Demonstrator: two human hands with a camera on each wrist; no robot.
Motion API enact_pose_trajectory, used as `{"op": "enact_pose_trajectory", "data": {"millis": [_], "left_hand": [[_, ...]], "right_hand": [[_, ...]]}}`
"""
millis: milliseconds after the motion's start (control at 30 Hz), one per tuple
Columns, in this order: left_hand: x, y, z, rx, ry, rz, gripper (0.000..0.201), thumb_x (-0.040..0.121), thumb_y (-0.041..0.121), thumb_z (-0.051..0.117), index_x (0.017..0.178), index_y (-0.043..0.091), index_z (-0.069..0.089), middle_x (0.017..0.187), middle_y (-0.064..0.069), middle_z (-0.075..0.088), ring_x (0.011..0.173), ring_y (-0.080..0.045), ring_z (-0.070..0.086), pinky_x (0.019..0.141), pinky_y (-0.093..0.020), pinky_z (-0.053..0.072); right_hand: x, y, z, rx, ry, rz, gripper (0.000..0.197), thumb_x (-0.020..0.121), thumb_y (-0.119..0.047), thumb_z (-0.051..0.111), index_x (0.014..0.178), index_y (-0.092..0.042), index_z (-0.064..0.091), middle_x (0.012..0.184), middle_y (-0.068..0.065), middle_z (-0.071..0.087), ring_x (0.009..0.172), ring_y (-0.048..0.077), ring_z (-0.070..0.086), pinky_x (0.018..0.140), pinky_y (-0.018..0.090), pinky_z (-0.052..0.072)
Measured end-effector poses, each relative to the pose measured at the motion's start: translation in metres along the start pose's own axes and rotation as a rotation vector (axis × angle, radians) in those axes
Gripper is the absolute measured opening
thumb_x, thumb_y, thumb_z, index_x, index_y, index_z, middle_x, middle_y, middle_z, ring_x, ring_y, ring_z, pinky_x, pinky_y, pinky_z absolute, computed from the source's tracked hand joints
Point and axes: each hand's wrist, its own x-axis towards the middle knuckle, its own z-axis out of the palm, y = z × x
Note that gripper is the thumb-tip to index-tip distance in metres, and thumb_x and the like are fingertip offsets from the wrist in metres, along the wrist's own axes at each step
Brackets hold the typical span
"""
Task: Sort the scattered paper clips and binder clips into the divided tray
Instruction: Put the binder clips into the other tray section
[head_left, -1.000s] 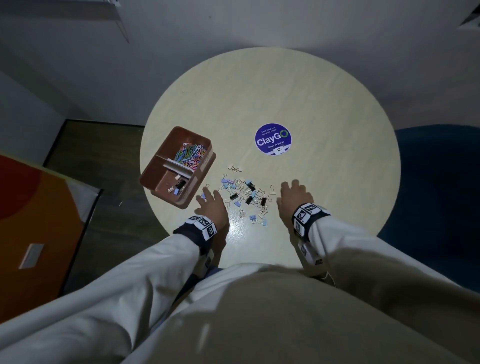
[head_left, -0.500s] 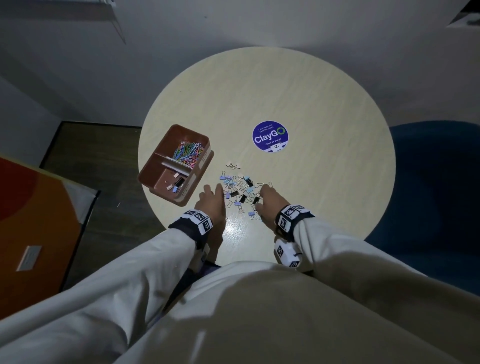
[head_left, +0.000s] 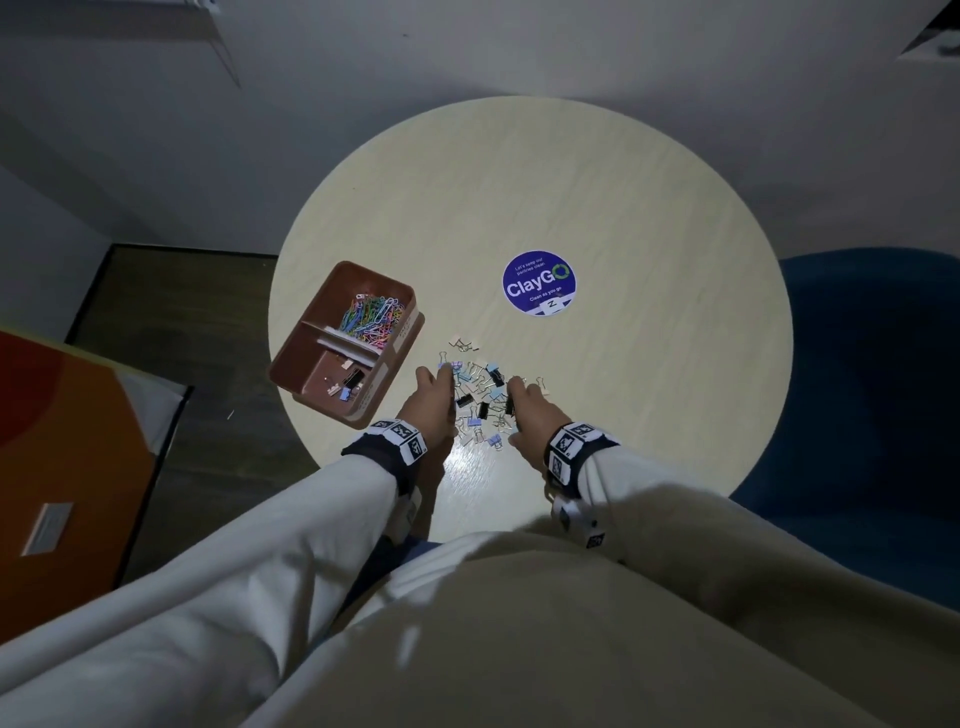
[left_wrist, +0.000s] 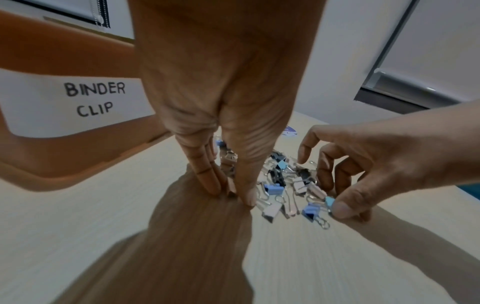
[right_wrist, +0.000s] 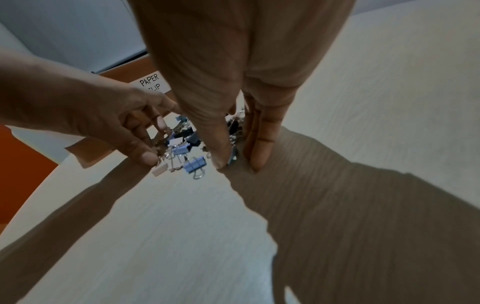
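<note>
Head view: my left hand (head_left: 431, 402) and right hand (head_left: 530, 410) flank the binder clips (head_left: 480, 400), the divided tray (head_left: 363, 410) left of them. Left wrist view: straight fingers (left_wrist: 207, 170) press the table (left_wrist: 103, 226). Right wrist view: straight fingers (right_wrist: 259, 144) beside clips, gripping nothing.

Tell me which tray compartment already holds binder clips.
The near compartment of the brown tray, closest to the person: a few binder clips lie in it. The far compartment holds coloured paper clips.
</note>
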Motion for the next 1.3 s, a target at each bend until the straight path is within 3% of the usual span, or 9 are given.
{"op": "enact_pose_trajectory", "data": {"millis": [133,333,433,533,767,933,1067,1233,1300], "left_hand": [[0.008,-0.008,-0.009,0.028,-0.007,0.019,0.118,0.061,0.025,0.094,0.151,0.021,0.016,0.137,-0.016,0.027,0.114,-0.039,0.054,0.095,-0.047,0.053],[0.012,-0.001,-0.01,0.174,-0.094,0.041,0.139,0.053,0.035,0.097,0.154,0.035,0.002,0.154,-0.012,0.01,0.136,-0.041,0.029,0.101,-0.054,0.048],[0.015,0.007,-0.004,0.159,-0.105,0.06,0.126,0.052,0.029,0.097,0.15,0.029,0.017,0.147,-0.011,0.015,0.128,-0.038,0.038,0.095,-0.053,0.051],[0.02,0.005,-0.002,0.074,-0.092,0.099,0.1,0.048,0.026,0.098,0.125,0.026,0.035,0.127,-0.006,0.024,0.108,-0.033,0.052,0.083,-0.049,0.056],[0.029,0.0,-0.007,0.025,-0.105,0.14,0.078,0.06,0.023,0.094,0.116,0.018,0.04,0.118,-0.008,0.029,0.091,-0.028,0.053,0.084,-0.039,0.054],[0.031,-0.008,-0.011,-0.003,-0.124,0.177,0.051,0.072,0.016,0.086,0.102,0.015,0.045,0.112,-0.006,0.031,0.082,-0.029,0.055,0.072,-0.032,0.05],[0.029,-0.012,-0.011,-0.033,-0.101,0.199,0.046,0.078,0.015,0.081,0.099,0.021,0.04,0.109,-0.004,0.033,0.083,-0.031,0.057,0.072,-0.041,0.055],[0.027,-0.009,-0.011,-0.012,-0.075,0.202,0.082,0.069,0.019,0.088,0.129,0.025,0.032,0.116,-0.005,0.03,0.083,-0.025,0.057,0.071,-0.036,0.057],[0.028,-0.006,-0.009,0.035,-0.092,0.212,0.088,0.065,0.019,0.09,0.131,0.026,0.033,0.117,-0.006,0.03,0.083,-0.026,0.057,0.073,-0.039,0.058]], "right_hand": [[0.001,0.005,-0.012,-0.059,0.114,-0.031,0.068,0.079,-0.023,0.075,0.128,-0.017,0.029,0.12,0.01,0.039,0.086,0.028,0.055,0.062,0.035,0.047],[0.015,0.014,-0.012,-0.213,0.058,-0.001,0.126,0.055,-0.055,0.086,0.149,-0.033,0.005,0.145,0.011,0.022,0.124,0.033,0.036,0.086,0.045,0.052],[0.024,0.005,-0.005,-0.213,0.021,-0.001,0.123,0.055,-0.053,0.086,0.148,-0.031,0.009,0.142,0.009,0.023,0.123,0.032,0.035,0.083,0.044,0.052],[0.03,-0.002,0.001,-0.141,0.042,-0.022,0.103,0.06,-0.043,0.087,0.14,-0.025,0.025,0.132,0.009,0.028,0.117,0.031,0.038,0.075,0.04,0.052],[0.033,-0.001,-0.005,-0.104,0.072,-0.05,0.054,0.081,-0.013,0.069,0.126,-0.014,0.039,0.122,0.013,0.035,0.1,0.033,0.051,0.07,0.039,0.049],[0.031,-0.001,-0.012,-0.086,0.085,-0.039,0.033,0.088,-0.004,0.052,0.119,-0.007,0.042,0.117,0.016,0.04,0.08,0.033,0.05,0.06,0.036,0.039],[0.031,-0.003,-0.013,-0.057,0.094,-0.002,0.037,0.087,-0.005,0.056,0.12,-0.007,0.04,0.118,0.016,0.04,0.076,0.033,0.049,0.058,0.036,0.037],[0.033,-0.003,-0.011,-0.058,0.083,-0.018,0.072,0.079,-0.014,0.066,0.137,-0.024,0.025,0.119,0.011,0.034,0.073,0.031,0.052,0.059,0.035,0.044],[0.035,-0.005,-0.011,-0.086,0.06,-0.037,0.07,0.079,-0.016,0.066,0.137,-0.027,0.028,0.12,0.011,0.032,0.072,0.029,0.05,0.059,0.034,0.044]]}}
